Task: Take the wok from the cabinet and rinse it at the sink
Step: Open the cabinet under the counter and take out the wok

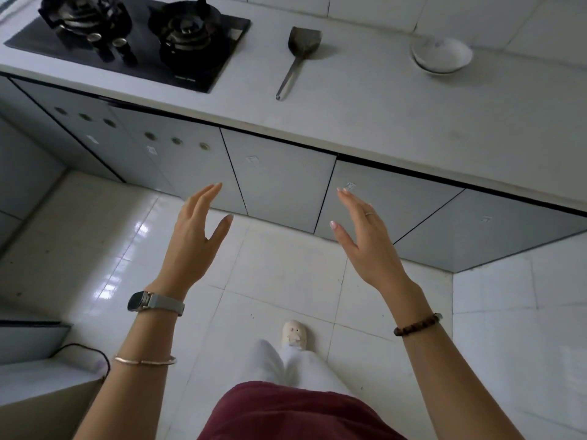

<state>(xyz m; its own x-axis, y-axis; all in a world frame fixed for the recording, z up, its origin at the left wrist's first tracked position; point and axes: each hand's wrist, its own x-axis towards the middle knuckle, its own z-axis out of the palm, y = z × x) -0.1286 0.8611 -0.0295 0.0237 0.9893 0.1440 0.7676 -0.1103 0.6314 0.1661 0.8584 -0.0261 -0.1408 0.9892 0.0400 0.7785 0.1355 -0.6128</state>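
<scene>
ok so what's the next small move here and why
Probably reach to the door ahead and pull it open. Every cabinet door looks shut, no wok shows, and the left hand and right hand are open and empty before it.

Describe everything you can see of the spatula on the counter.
The spatula looks like dull grey metal. It has a broad blade with a straight far edge and a dark face, and a long thin handle with a small hook or loop at its end. It lies on the white counter between the hob and the bowl, with the handle pointing toward the front edge. Only the counter touches it.
</scene>
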